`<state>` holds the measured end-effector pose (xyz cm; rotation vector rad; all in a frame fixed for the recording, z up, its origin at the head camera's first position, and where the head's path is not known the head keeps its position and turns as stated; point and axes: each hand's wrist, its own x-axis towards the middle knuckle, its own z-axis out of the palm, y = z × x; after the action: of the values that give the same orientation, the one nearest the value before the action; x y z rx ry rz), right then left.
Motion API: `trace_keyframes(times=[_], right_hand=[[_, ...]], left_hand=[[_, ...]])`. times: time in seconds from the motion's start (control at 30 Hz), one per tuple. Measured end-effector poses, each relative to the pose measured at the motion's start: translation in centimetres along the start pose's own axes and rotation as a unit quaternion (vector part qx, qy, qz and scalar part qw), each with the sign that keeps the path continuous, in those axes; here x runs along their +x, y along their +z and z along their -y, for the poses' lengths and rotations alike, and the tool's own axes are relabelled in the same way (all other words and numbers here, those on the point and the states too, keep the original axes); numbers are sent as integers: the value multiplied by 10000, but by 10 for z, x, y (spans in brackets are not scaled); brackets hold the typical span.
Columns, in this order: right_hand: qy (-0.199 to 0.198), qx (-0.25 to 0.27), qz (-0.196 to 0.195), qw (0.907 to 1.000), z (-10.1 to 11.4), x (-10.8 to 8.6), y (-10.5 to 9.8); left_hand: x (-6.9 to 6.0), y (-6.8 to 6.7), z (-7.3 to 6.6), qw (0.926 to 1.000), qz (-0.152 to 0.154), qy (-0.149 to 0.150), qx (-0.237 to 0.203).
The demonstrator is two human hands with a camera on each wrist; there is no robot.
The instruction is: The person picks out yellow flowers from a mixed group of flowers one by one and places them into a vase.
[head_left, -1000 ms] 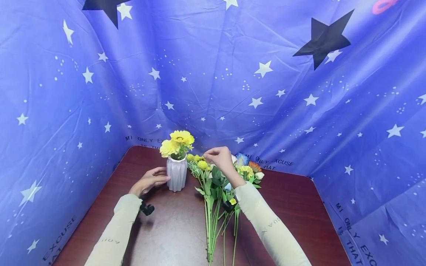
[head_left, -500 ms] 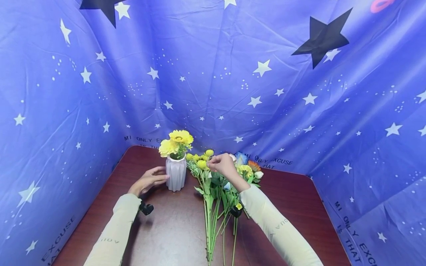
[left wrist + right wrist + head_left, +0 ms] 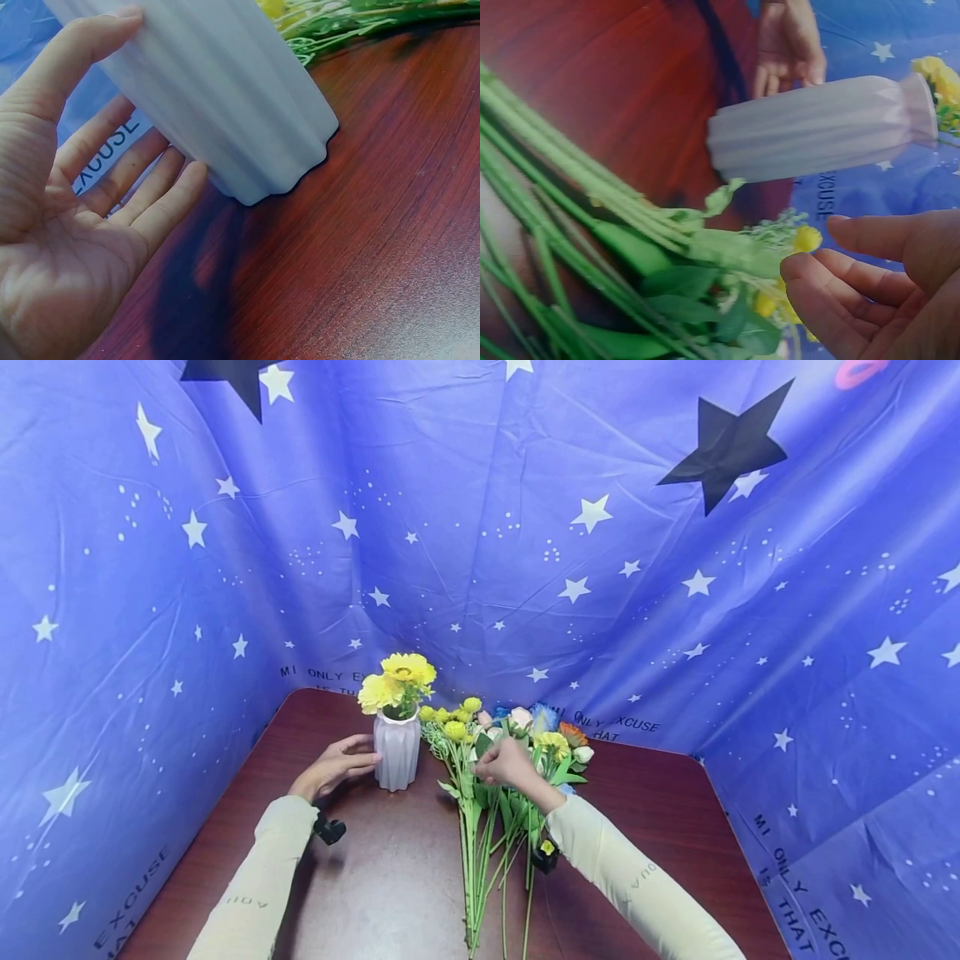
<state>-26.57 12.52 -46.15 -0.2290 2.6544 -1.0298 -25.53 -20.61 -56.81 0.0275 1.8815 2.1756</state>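
Note:
My left hand (image 3: 333, 768) holds the side of a pale ribbed vase (image 3: 397, 758), which stands upright on the table. In the left wrist view the thumb (image 3: 97, 41) lies on the vase's near face, and some fingertips pass behind its edge. Two large yellow flowers (image 3: 408, 670) stand in the vase. Over the bunch of loose flowers, my right hand (image 3: 512, 764) hovers with loosely bent fingers. In the right wrist view a gap parts its thumb (image 3: 866, 232) from its fingers, and nothing is between them. Green leaves (image 3: 679, 289) and small yellow blooms (image 3: 808, 238) are near its fingertips.
Long green stems (image 3: 471, 877) reach toward the front edge of the dark red table (image 3: 645, 860). Blue, orange (image 3: 574, 734), white and yellow blooms lie at the back of the bunch. A blue star-printed cloth (image 3: 480, 568) surrounds the table.
My right hand has moved down and nearer to me, away from the small yellow blooms, uncovering pink and white blooms behind it. The left hand and the vase stay in place.

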Motion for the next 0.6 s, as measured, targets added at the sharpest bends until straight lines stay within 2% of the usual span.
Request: trace_keyframes(times=[0.23, 0.4, 0.6], right_hand=[[245, 32, 294, 9993, -15, -5, 17], [142, 41, 459, 9988, -22, -9, 27], [0, -16, 466, 9989, -32, -12, 38]], left_hand=[[0, 1, 0, 10000, -43, -9, 48], [-1, 3, -2, 9999, -87, -23, 98], [0, 2, -1, 9999, -81, -29, 84]])
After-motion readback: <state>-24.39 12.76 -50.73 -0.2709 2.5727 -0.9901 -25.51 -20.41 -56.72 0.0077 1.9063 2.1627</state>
